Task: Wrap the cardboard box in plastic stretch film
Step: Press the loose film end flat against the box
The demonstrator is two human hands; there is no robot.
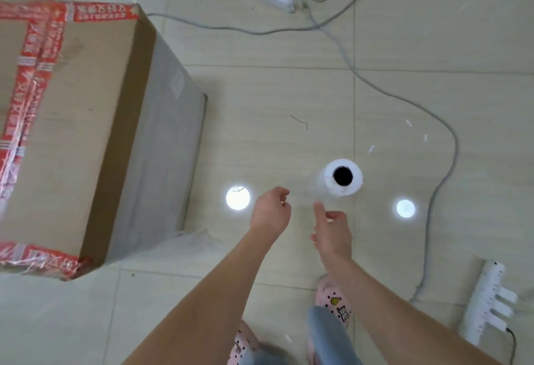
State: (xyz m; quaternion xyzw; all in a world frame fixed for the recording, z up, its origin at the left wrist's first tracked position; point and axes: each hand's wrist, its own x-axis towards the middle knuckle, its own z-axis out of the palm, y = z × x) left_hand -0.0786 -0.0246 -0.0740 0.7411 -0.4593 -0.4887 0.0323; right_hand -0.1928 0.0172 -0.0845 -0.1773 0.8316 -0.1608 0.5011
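Head view: the cardboard box point(72, 133) was set at the left of the floor point(260, 90). The film roll point(356, 179) was stood upright, likely for easy grabbing; the left hand point(270, 211) and right hand point(332, 231) were stretched toward it, loose and empty.

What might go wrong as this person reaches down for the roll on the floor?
1. The roll stands on end, and neither the left hand nor the right hand holds it yet; a clumsy touch might tip it and send it rolling.
2. A grey cable loops across the floor just beyond the roll; feet in slippers might catch it while circling the box.
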